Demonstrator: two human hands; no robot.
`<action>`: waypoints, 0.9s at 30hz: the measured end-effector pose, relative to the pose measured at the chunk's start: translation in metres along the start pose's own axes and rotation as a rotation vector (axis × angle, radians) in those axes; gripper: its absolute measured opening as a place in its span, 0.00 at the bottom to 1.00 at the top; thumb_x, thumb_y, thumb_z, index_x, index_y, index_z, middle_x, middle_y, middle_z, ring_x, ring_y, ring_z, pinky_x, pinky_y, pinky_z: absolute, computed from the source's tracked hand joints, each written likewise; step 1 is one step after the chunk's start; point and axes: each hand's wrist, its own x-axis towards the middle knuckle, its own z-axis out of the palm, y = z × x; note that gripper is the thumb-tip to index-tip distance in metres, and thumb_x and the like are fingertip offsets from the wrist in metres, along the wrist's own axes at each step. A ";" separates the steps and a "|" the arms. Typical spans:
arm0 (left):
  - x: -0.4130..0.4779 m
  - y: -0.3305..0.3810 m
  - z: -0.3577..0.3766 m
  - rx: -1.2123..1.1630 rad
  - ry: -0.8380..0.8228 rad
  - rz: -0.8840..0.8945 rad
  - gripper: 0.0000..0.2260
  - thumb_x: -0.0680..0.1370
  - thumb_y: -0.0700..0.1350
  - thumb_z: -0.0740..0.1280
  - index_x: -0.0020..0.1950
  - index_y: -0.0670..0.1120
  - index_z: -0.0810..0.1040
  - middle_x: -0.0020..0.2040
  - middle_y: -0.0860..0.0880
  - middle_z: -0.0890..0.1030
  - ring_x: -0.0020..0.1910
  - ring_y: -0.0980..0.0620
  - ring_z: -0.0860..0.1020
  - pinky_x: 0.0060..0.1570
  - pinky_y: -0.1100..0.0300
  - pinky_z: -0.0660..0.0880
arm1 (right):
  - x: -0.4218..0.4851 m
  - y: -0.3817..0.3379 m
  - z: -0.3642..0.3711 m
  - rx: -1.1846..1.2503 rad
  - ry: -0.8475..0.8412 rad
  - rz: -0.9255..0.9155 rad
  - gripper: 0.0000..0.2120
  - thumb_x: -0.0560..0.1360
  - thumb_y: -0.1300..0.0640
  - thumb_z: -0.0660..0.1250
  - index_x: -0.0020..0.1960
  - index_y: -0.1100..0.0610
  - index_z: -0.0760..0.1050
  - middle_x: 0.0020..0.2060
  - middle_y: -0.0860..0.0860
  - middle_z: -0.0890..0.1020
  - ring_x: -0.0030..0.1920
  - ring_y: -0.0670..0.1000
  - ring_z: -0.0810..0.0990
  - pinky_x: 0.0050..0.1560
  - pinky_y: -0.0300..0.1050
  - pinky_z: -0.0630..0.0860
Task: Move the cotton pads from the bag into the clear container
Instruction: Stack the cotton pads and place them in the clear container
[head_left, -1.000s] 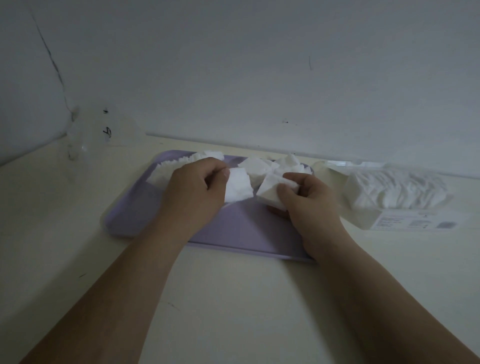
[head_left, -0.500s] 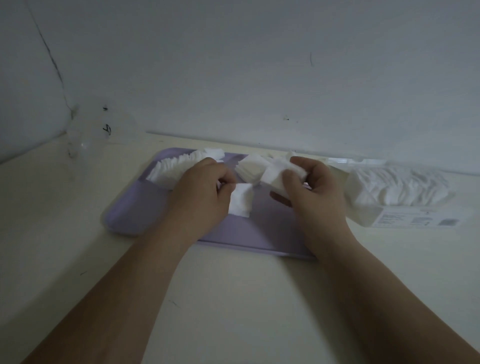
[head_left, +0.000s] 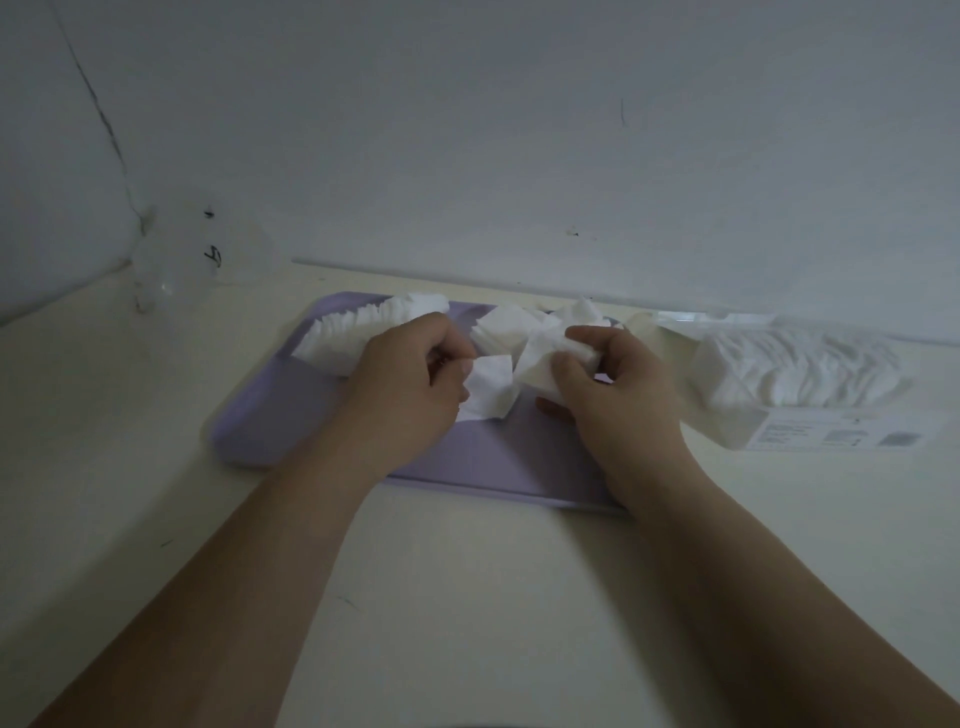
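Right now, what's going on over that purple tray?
A person is handling cotton pads over the purple tray. The left hand pinches a single pad, and the right hand grips a small bunch of pads. A fanned row of pads lies along the tray's back left. The bag, with many pads inside, lies right of the tray. The clear container stands far left, apart from the tray.

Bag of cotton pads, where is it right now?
Head view: the bag of cotton pads lies at far right, beside the purple tray, just past the right hand.
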 end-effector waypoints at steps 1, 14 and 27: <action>0.000 0.000 0.000 -0.008 0.003 -0.001 0.09 0.81 0.38 0.67 0.44 0.50 0.78 0.34 0.52 0.83 0.35 0.59 0.83 0.45 0.51 0.83 | 0.000 0.001 0.000 -0.008 0.001 0.001 0.11 0.80 0.61 0.70 0.61 0.55 0.81 0.51 0.47 0.86 0.50 0.48 0.86 0.46 0.48 0.87; 0.001 0.018 -0.001 -0.443 0.016 -0.145 0.05 0.80 0.33 0.69 0.49 0.42 0.77 0.40 0.40 0.86 0.36 0.47 0.85 0.37 0.61 0.80 | 0.003 0.005 0.000 -0.045 -0.022 0.004 0.14 0.74 0.56 0.74 0.59 0.49 0.82 0.49 0.46 0.87 0.50 0.50 0.87 0.50 0.53 0.87; -0.002 0.022 -0.006 -0.479 -0.073 -0.143 0.02 0.82 0.36 0.68 0.51 0.41 0.77 0.42 0.41 0.85 0.39 0.45 0.87 0.33 0.55 0.80 | -0.003 -0.002 0.002 -0.156 -0.117 0.001 0.19 0.73 0.52 0.77 0.63 0.48 0.81 0.51 0.46 0.87 0.48 0.45 0.85 0.57 0.41 0.82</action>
